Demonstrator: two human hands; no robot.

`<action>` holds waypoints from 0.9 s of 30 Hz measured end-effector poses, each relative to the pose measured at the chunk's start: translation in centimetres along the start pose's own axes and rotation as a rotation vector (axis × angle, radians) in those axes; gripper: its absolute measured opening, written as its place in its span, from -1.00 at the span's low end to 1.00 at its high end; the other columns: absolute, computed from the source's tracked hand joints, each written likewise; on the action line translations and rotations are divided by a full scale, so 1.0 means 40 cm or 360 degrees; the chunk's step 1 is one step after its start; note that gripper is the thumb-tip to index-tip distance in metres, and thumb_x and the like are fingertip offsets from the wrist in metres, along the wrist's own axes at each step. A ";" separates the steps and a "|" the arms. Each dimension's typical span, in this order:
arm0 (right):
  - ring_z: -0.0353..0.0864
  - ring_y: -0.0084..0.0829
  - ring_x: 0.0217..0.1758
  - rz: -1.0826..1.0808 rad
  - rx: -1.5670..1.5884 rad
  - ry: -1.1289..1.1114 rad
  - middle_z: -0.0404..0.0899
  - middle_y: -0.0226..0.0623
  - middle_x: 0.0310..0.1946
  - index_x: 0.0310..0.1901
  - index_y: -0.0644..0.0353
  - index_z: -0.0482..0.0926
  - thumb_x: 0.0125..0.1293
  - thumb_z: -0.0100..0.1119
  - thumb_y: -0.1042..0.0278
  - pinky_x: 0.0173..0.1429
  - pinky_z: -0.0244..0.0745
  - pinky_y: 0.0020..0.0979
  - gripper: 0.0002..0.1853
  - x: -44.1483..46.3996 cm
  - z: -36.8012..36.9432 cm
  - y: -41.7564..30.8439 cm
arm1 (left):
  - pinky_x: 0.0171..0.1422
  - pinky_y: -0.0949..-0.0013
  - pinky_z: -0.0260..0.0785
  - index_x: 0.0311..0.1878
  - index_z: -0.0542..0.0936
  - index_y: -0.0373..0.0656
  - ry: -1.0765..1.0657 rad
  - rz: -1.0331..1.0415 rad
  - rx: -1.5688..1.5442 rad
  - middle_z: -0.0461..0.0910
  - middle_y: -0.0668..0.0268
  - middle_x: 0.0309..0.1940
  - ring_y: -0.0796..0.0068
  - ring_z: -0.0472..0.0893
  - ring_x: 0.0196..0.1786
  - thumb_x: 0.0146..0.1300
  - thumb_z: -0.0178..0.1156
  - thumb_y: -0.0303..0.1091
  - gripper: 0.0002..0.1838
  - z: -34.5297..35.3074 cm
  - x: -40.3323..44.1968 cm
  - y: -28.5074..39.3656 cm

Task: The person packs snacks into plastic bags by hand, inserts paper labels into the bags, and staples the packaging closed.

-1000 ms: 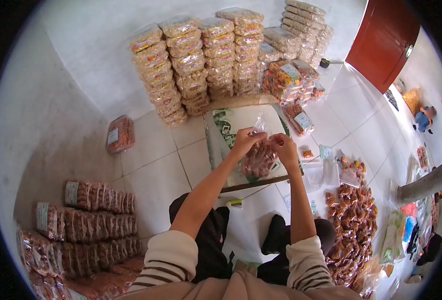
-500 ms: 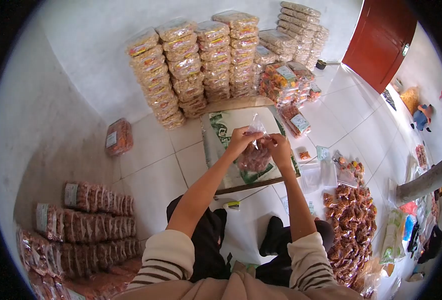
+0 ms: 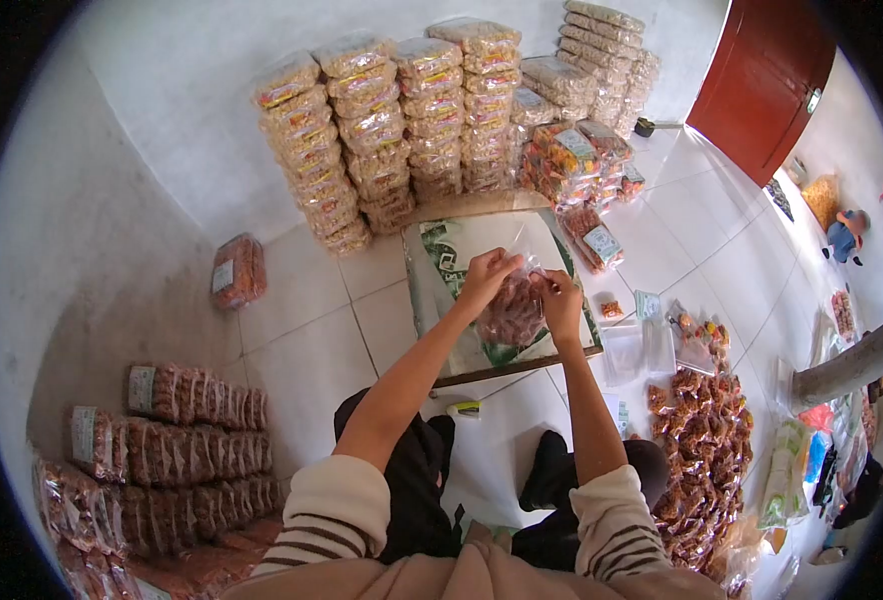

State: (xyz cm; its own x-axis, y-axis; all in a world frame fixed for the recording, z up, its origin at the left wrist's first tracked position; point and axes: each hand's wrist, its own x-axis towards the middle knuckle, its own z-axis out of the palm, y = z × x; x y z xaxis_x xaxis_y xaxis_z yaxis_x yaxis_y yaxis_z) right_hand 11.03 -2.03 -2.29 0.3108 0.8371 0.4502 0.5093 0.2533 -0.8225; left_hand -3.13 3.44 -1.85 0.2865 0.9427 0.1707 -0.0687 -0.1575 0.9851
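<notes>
Tall stacks of bagged goods (image 3: pixel 367 125) stand along the back wall, their lower rear packs hidden by those in front. Lined-up packs (image 3: pixel 202 455) fill the lower left, cut off by the dark lens rim and partly covered by the sleeve. The red door (image 3: pixel 765 85) runs out of view at the top. Centred before the person, the low table (image 3: pixel 487 228) carries a filled clear bag (image 3: pixel 510 318), whose reddish-brown contents blur behind shiny plastic. The left hand (image 3: pixel 487 278) pinches the bag's upper part between thumb and fingers; the right hand (image 3: pixel 562 305) has bent fingertips closed on the plastic beside it, the exact fold obscured. A small yellow-green object (image 3: pixel 465 409), too small to identify, lies near the table's front edge.
</notes>
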 end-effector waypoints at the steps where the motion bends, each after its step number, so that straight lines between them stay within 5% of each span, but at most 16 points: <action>1: 0.49 -0.43 -0.46 0.0075 0.0106 -0.0033 0.53 -0.24 -0.49 -0.37 0.28 0.58 0.03 0.25 0.40 -0.33 0.37 -0.48 -0.85 0.001 0.001 0.008 | -0.38 0.59 0.26 -0.38 0.43 -0.18 -0.0053 -0.0076 -0.0129 0.43 0.49 -0.55 0.72 0.40 -0.50 0.13 0.21 -0.18 -0.73 0.004 0.000 -0.006; 3: 0.47 -0.45 -0.47 0.0147 0.0169 -0.0044 0.52 -0.24 -0.49 -0.37 0.28 0.58 0.04 0.25 0.39 -0.34 0.36 -0.49 -0.85 0.001 0.003 0.015 | -0.30 0.53 0.34 -0.31 0.44 -0.21 -0.0098 -0.0149 -0.0256 0.46 0.44 -0.46 0.66 0.46 -0.45 0.15 0.18 -0.14 -0.69 0.011 0.007 -0.025; 6: 0.47 -0.46 -0.47 0.0166 0.0186 -0.0051 0.51 -0.23 -0.49 -0.36 0.29 0.58 0.06 0.24 0.39 -0.34 0.35 -0.50 -0.84 -0.001 0.005 0.013 | -0.04 0.41 0.26 -0.14 0.39 -0.26 0.0185 0.0321 0.0066 0.41 0.30 -0.23 0.53 0.42 -0.18 0.13 0.19 -0.13 -0.60 0.017 0.012 -0.041; 8: 0.47 -0.46 -0.46 0.0112 0.0142 -0.0047 0.52 -0.22 -0.48 -0.36 0.30 0.58 0.07 0.24 0.39 -0.33 0.35 -0.50 -0.84 0.001 0.006 0.016 | 0.17 0.22 0.06 0.04 0.27 -0.29 0.0777 0.0652 0.0484 0.25 0.15 0.02 0.36 0.24 0.11 0.18 0.14 -0.22 -0.53 0.027 -0.034 -0.028; 11: 0.48 -0.45 -0.45 0.0196 0.0223 -0.0027 0.52 -0.22 -0.47 -0.34 0.29 0.58 0.09 0.20 0.40 -0.32 0.36 -0.50 -0.85 0.008 0.009 0.025 | 0.30 0.07 -0.16 0.20 0.10 -0.31 0.0518 0.0842 0.0895 0.02 0.00 0.22 0.16 0.01 0.31 0.25 -0.03 -0.30 -0.48 0.058 -0.148 -0.012; 15: 0.47 -0.44 -0.44 0.0192 0.0404 -0.0042 0.51 -0.23 -0.44 -0.32 0.28 0.59 0.13 0.16 0.39 -0.31 0.36 -0.49 -0.86 0.000 0.020 0.029 | 0.37 0.01 -0.28 0.24 0.06 -0.38 0.0216 0.0841 0.1376 -0.01 -0.10 0.25 0.00 0.00 0.32 0.21 -0.10 -0.24 -0.41 0.105 -0.190 0.009; 17: 0.45 -0.43 -0.45 0.0159 0.0421 -0.0051 0.49 -0.24 -0.45 -0.32 0.28 0.59 0.15 0.14 0.39 -0.31 0.36 -0.49 -0.86 -0.001 0.013 0.026 | 0.38 -0.04 -0.43 0.28 -0.05 -0.45 0.0200 0.0791 0.1565 -0.19 -0.12 0.32 -0.01 -0.20 0.39 0.23 -0.20 -0.20 -0.34 0.116 -0.182 -0.009; 19: 0.41 -0.57 -0.38 0.0065 0.0432 -0.0141 0.46 -0.36 -0.44 -0.29 0.32 0.57 0.18 0.13 0.38 -0.24 0.31 -0.54 -0.83 -0.002 0.001 0.010 | 0.38 -0.05 -0.43 0.28 -0.06 -0.46 0.0215 0.0815 0.1575 -0.19 -0.12 0.32 -0.02 -0.20 0.39 0.23 -0.19 -0.22 -0.34 0.121 -0.169 -0.005; 27: 0.33 -0.55 -0.34 0.0033 0.0393 -0.0216 0.34 -0.41 -0.49 -0.33 0.29 0.56 0.21 0.07 0.38 -0.20 0.25 -0.52 -0.84 0.005 -0.019 0.026 | 0.38 -0.04 -0.40 0.27 -0.09 -0.48 0.0303 0.0836 0.1394 -0.15 -0.11 0.32 -0.01 -0.14 0.38 0.25 -0.20 -0.23 -0.35 0.146 -0.133 0.004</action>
State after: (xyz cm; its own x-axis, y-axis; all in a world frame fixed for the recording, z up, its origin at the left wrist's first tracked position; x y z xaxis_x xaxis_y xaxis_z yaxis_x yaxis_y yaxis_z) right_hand 12.21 -1.97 -2.79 0.2001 0.8965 0.3952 0.2876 0.3318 -0.8984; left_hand 0.90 -3.31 -2.48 0.2601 0.7126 0.6516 0.5992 -0.6483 0.4698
